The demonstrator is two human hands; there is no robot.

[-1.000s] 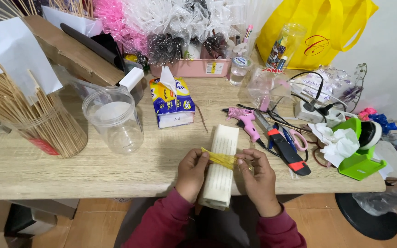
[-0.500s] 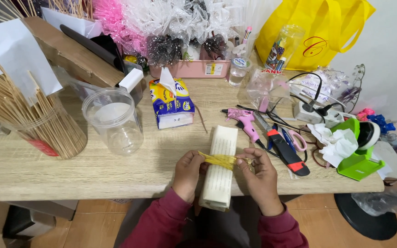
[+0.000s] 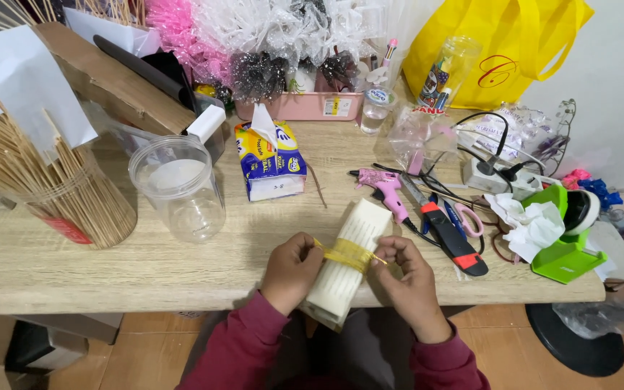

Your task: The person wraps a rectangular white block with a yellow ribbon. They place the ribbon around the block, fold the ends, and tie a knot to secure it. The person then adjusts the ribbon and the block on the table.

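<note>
A long white bundle of sticks lies over the near edge of the wooden table, wrapped round its middle by a yellow rubber band. My left hand grips the bundle's left side and pinches the band there. On the other side, my right hand pulls the band's end outward between its fingertips. Both sleeves are dark red.
A clear plastic jar and a holder of wooden skewers stand at the left. A tissue pack sits behind the bundle. A pink glue gun, utility knife, scissors and green tape dispenser lie right.
Both hands have shifted slightly along the bundle, and the yellow band now sits stretched wider across it. The bundle has barely moved.
</note>
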